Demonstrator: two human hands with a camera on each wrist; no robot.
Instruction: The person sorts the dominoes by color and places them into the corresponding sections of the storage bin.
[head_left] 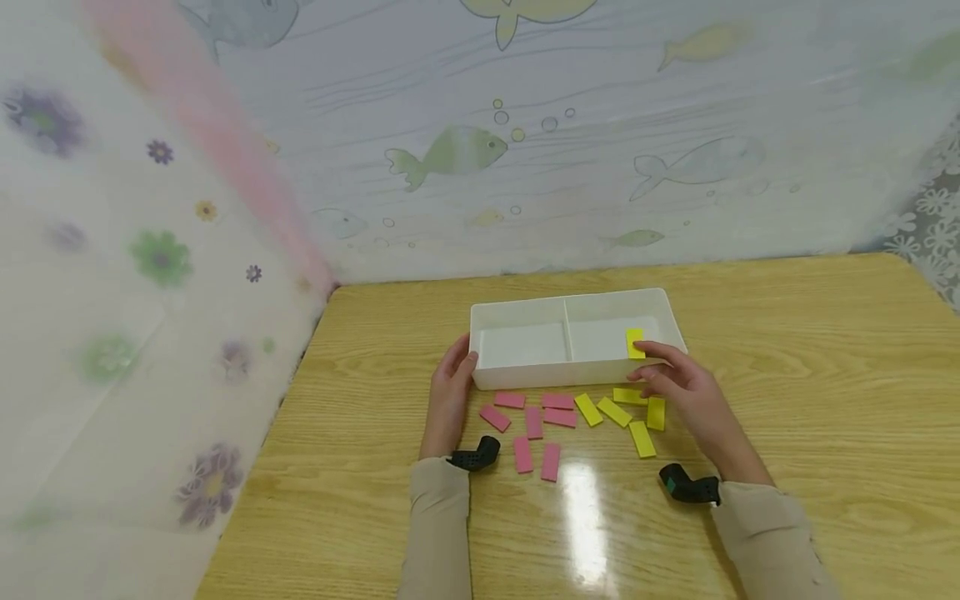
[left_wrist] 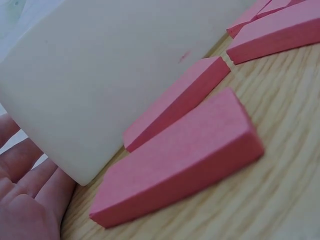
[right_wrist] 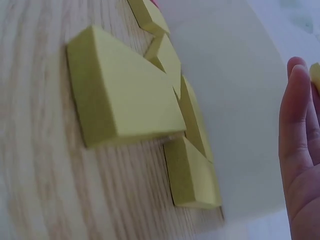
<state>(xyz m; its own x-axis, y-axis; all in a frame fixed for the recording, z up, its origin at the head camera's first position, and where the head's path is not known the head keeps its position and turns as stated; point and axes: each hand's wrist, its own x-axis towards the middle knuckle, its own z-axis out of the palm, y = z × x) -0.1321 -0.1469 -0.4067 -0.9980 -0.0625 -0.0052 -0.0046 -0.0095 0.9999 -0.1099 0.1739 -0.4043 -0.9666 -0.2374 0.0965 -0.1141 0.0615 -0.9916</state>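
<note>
A white two-compartment box [head_left: 517, 377] stands on the table. My left hand [head_left: 447, 396] holds its left end, the thumb by the front corner; in the left wrist view, fingers [left_wrist: 45, 185] lie against the end wall. My right hand [head_left: 693, 396] pinches a yellow block [head_left: 635, 340] at the right compartment, over the front wall. Only a bit of that block [right_wrist: 315, 75] shows at the fingertips in the right wrist view. Whether it touches the compartment floor, I cannot tell. Several yellow blocks [head_left: 642, 439] lie below this hand, in front of the box.
Several pink blocks [head_left: 533, 422] are scattered in front of the box's left and middle part, left of the yellow ones. The wooden table [head_left: 337, 467] meets a fish-patterned wall covering [head_left: 570, 225] at the back and a flowered one [head_left: 150, 333] on the left.
</note>
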